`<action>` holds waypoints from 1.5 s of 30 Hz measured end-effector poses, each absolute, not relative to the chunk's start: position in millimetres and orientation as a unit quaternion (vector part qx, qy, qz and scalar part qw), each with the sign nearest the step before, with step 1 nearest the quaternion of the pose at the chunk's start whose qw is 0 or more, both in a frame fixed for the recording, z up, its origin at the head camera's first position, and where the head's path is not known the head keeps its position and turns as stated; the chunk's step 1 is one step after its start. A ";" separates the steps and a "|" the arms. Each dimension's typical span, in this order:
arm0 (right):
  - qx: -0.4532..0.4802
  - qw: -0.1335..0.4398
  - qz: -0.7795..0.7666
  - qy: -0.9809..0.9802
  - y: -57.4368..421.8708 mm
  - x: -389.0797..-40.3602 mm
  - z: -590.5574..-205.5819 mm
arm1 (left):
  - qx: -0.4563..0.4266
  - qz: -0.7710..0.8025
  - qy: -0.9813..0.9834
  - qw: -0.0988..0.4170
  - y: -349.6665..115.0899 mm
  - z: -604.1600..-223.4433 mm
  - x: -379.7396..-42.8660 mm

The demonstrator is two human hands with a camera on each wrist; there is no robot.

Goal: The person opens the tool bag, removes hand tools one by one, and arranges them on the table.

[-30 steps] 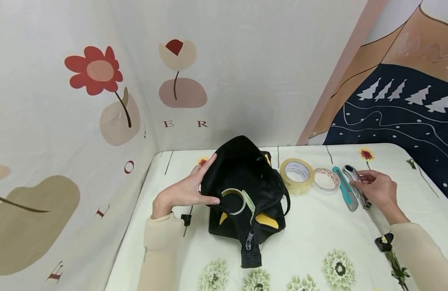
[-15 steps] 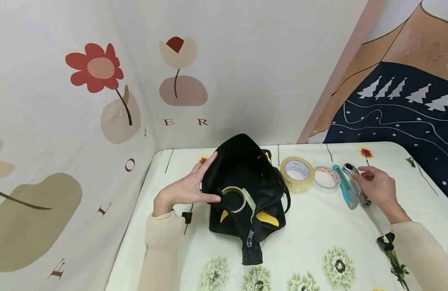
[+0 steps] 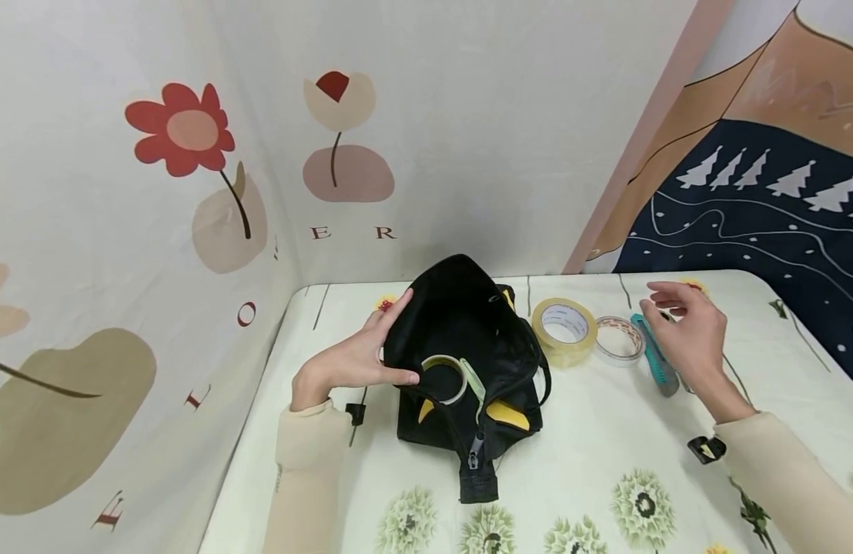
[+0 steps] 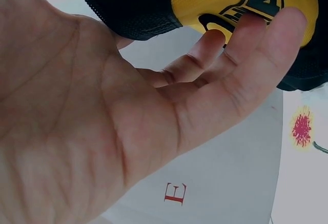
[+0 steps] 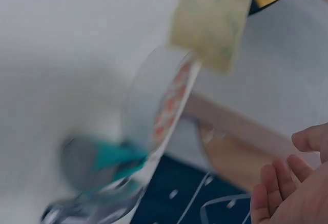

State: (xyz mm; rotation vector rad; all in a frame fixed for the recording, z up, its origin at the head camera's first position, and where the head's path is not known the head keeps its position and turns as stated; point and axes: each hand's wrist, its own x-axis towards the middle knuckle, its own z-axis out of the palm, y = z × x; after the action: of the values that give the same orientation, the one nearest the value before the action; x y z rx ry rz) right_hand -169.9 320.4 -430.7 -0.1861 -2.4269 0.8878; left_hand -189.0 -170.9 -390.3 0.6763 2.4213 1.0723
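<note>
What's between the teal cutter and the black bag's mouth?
The thin clear tape roll beside the teal cutter, then the thick yellowish tape roll next to the black bag. Lifting over both would probably clear them.

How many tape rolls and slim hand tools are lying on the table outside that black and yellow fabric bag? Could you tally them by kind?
Tape rolls: 2 (wide, round, yellowish clear tape roll; narrow, round, clear tape roll)
Hand tools: 2 (long teal and grey plastic cutter; slim silver metal tool)
Total: 4
</note>
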 end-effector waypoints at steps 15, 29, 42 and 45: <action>0.083 0.326 0.469 -0.817 226.1 -170.4 -392.1 | 0.258 0.383 0.866 0.193 -171.3 -393.1 -192.0; 0.219 0.236 0.539 -0.778 164.1 -176.7 -394.1 | 0.236 0.393 0.862 0.217 -170.4 -391.4 -189.4; 0.266 0.188 0.569 -0.755 137.1 -179.4 -403.5 | 0.237 0.387 0.866 0.210 -171.9 -390.5 -188.4; 0.270 0.180 0.564 -0.759 133.6 -181.5 -407.9 | 0.237 0.387 0.866 0.210 -171.7 -391.0 -188.6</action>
State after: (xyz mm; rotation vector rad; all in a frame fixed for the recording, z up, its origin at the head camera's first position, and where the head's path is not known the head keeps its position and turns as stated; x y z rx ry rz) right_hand -181.5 133.6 -407.9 0.7620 -2.1458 1.5951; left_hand -188.6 -171.7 -391.0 0.6600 2.4077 1.0758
